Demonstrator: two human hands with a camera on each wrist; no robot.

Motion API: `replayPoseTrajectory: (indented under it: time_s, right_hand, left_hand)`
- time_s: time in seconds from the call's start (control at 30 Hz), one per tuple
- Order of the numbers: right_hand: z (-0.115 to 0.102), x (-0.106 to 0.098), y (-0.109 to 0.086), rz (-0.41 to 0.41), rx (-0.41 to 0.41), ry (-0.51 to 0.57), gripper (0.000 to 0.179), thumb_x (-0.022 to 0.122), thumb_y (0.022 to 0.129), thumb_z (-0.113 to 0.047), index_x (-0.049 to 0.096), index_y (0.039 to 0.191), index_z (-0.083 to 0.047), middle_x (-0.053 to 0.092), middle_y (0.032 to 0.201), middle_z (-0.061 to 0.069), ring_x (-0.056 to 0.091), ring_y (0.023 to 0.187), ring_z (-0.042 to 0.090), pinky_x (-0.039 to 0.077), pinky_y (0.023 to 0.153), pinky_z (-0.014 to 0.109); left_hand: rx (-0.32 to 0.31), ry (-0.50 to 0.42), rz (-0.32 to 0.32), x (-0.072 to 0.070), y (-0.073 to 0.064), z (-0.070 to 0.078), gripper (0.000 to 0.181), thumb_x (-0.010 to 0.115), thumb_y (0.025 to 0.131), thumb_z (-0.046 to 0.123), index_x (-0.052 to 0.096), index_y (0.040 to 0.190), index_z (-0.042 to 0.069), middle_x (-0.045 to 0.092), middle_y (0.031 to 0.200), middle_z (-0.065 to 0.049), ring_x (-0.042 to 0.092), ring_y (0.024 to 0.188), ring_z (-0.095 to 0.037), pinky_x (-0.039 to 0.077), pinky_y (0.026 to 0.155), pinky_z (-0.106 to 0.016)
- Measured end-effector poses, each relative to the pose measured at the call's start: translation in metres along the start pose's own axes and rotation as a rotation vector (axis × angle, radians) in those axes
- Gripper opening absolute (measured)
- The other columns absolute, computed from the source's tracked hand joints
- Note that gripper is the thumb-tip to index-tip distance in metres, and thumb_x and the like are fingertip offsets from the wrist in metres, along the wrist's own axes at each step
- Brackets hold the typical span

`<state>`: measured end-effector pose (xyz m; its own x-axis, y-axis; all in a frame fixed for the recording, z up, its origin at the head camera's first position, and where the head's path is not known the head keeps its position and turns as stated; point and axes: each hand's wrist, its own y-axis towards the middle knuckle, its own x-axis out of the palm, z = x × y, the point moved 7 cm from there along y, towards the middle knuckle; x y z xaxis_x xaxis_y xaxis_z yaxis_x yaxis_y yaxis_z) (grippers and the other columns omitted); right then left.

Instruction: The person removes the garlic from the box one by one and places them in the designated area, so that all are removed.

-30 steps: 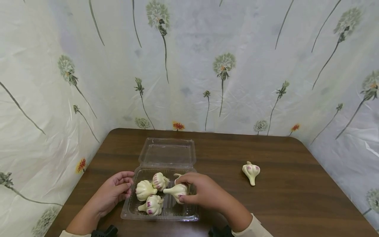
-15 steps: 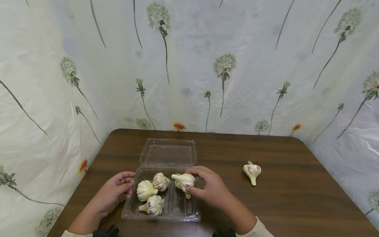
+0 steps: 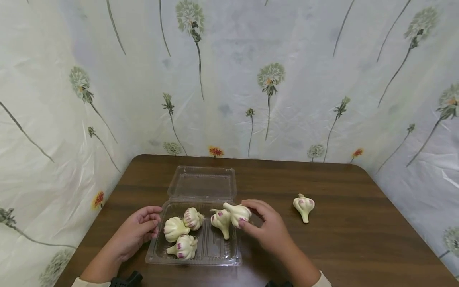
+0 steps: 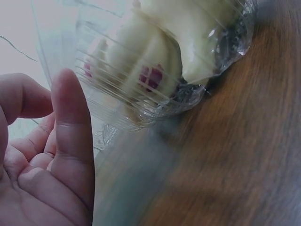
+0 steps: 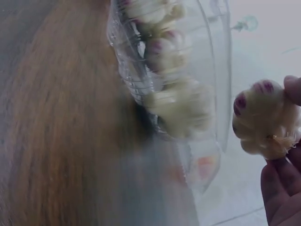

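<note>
Garlic (image 3: pixel 239 214), head view: pinched between thumb and fingers of the right hand (image 3: pixel 269 225), above the right edge of the clear box (image 3: pixel 193 262). Lid (image 3: pixel 202 183) open at the rear; four bulbs (image 3: pixel 175 230) inside, three left, one right. Loose bulb (image 3: pixel 304 208): on the table (image 3: pixel 340 247), further right.

Left wrist: left hand (image 4: pixel 56 165) beside the box, fingers loosely bent; contact uncertain.

Right wrist, blurred: garlic at the fingertips.

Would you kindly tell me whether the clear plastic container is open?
Open: its clear rectangular lid is folded back, leaving pale garlic bulbs inside uncovered.
</note>
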<state>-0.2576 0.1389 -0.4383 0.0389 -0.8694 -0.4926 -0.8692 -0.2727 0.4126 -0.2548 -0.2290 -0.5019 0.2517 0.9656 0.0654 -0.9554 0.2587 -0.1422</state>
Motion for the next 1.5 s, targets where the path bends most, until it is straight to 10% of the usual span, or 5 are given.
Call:
replayPoseTrajectory:
  time_s: [0.3,1.03,1.37,1.5]
  right_hand:
    - [0.008,-0.013,-0.002,0.052,0.054,0.033,0.046,0.087,0.087,-0.016,0.070,0.130,-0.013,0.068,0.132,0.002,0.063,0.125,0.015,0.050,0.110,0.045]
    - [0.029,-0.056,-0.014,0.201,0.124,-0.041,0.046,0.087,0.086,-0.008,0.070,0.128,-0.006,0.069,0.130,0.011,0.058,0.120,-0.007,0.046,0.105,0.012]
    - [0.029,-0.074,-0.020,0.246,0.177,-0.165,0.042,0.086,0.090,-0.019,0.070,0.128,-0.011,0.071,0.129,0.007,0.065,0.124,0.020,0.045,0.102,0.008]
    - [0.033,-0.083,-0.025,0.261,0.180,-0.225,0.043,0.085,0.090,-0.022,0.070,0.129,-0.011,0.070,0.127,0.006,0.065,0.119,0.011,0.047,0.098,0.006]
  left_hand:
    - [-0.003,0.016,0.006,-0.003,-0.003,0.000,0.044,0.055,0.107,0.006,0.040,0.146,-0.005,0.058,0.109,-0.001,0.061,0.085,-0.011,0.059,0.075,-0.024]
    - [-0.014,0.020,0.024,-0.002,0.001,-0.002,0.042,0.054,0.107,0.004,0.041,0.145,-0.003,0.058,0.110,-0.002,0.061,0.085,-0.011,0.059,0.075,-0.024]
    - [0.010,0.012,-0.008,-0.002,0.000,-0.002,0.041,0.055,0.107,0.006,0.042,0.144,-0.002,0.058,0.109,-0.001,0.062,0.085,-0.010,0.060,0.075,-0.023]
    - [0.008,0.008,-0.011,-0.002,0.000,-0.002,0.041,0.055,0.106,0.006,0.042,0.144,-0.003,0.059,0.108,-0.001,0.062,0.084,-0.010,0.060,0.074,-0.024]
